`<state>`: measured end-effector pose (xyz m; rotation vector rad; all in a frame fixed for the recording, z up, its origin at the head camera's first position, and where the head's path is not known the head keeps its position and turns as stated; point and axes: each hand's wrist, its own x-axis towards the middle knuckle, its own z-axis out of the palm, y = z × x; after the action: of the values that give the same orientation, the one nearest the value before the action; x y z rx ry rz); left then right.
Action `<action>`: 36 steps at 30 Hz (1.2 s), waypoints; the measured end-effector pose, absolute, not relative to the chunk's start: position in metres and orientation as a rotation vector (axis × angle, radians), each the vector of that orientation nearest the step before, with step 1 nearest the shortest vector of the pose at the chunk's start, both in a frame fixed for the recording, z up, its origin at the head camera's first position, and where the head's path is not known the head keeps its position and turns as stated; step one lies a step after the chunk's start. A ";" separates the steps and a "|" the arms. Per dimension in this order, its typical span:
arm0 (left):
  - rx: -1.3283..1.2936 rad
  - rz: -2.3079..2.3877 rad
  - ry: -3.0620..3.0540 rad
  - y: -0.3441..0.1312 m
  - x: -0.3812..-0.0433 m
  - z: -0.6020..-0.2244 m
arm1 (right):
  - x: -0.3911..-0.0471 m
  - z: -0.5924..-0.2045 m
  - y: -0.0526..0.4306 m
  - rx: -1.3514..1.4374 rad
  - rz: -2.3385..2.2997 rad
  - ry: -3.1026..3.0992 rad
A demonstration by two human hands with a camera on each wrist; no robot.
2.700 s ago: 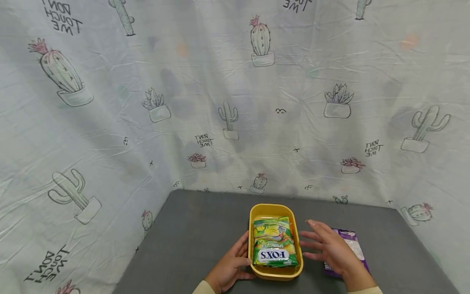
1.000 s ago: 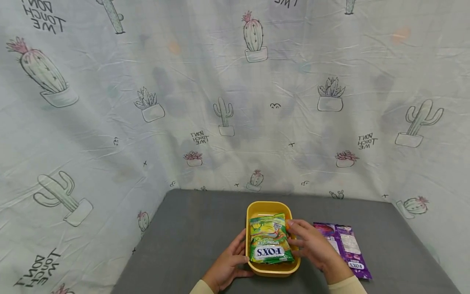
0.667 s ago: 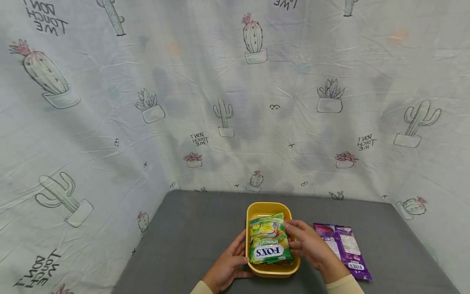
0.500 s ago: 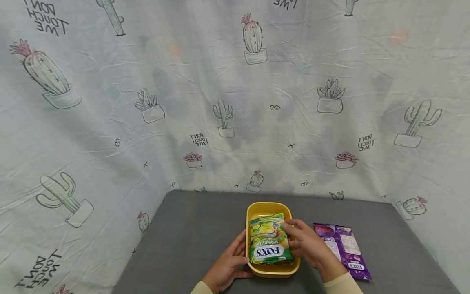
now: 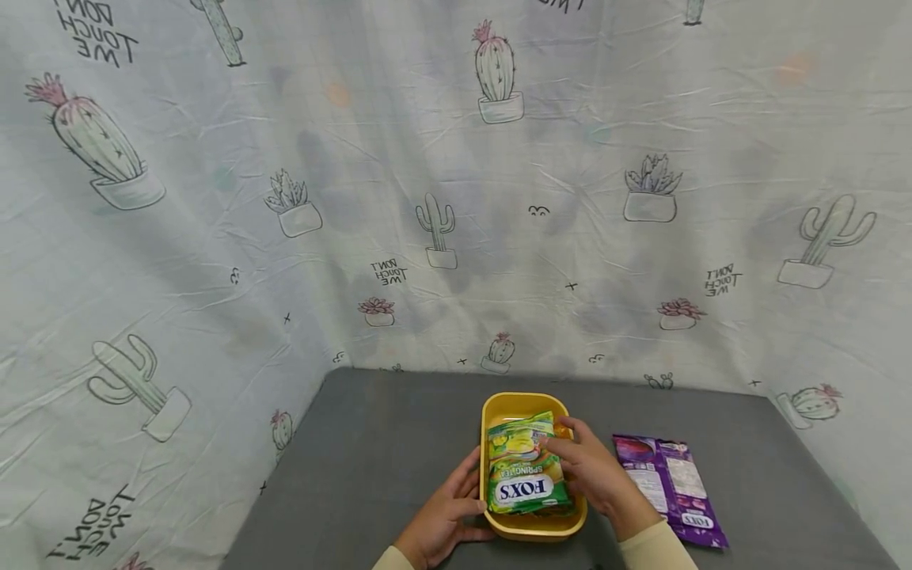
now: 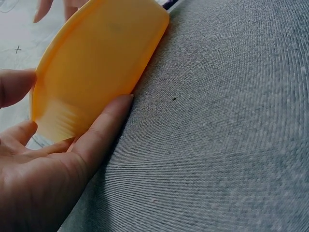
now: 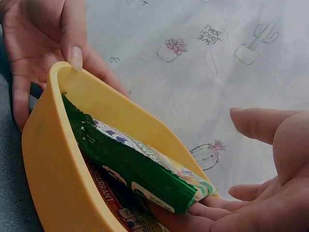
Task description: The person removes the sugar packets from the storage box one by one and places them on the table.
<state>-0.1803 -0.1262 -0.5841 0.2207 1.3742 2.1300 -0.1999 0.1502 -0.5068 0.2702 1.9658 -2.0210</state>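
Note:
A yellow rectangular box point(image 5: 527, 529) holds a green FOX'S Spring Tea candy bag point(image 5: 518, 467), lying askew on top. Under it a dark packet point(image 7: 108, 193) with "CURRANT" lettering shows in the right wrist view. My left hand point(image 5: 445, 511) holds the box at its near left corner, thumb over the rim and fingers along the outer wall. My right hand point(image 5: 594, 471) reaches over the right wall. Its lower fingers point(image 7: 193, 217) lie beneath the green bag's edge, while the thumb point(image 7: 260, 124) stands raised, apart from the bag. The lower fingertips are hidden.
On the grey tabletop point(image 5: 385, 443), to the right of the box and beyond my right hand, lies a purple FOX'S packet point(image 5: 673, 483). A white curtain point(image 5: 342, 198) printed with cacti hangs behind and along the sides.
My right hand has come from beside the box into it, and the green bag has turned slightly. Most recently its thumb and index finger spread apart. The left hand stays on the box.

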 end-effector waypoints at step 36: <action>0.212 2.121 1.402 -0.124 -0.181 -0.586 | -0.206 -0.522 0.142 0.076 -1.999 1.977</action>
<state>-0.1806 -0.1244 -0.5856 0.2122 1.4018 2.1206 -0.2064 0.1424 -0.5220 0.0758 1.9774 -1.9985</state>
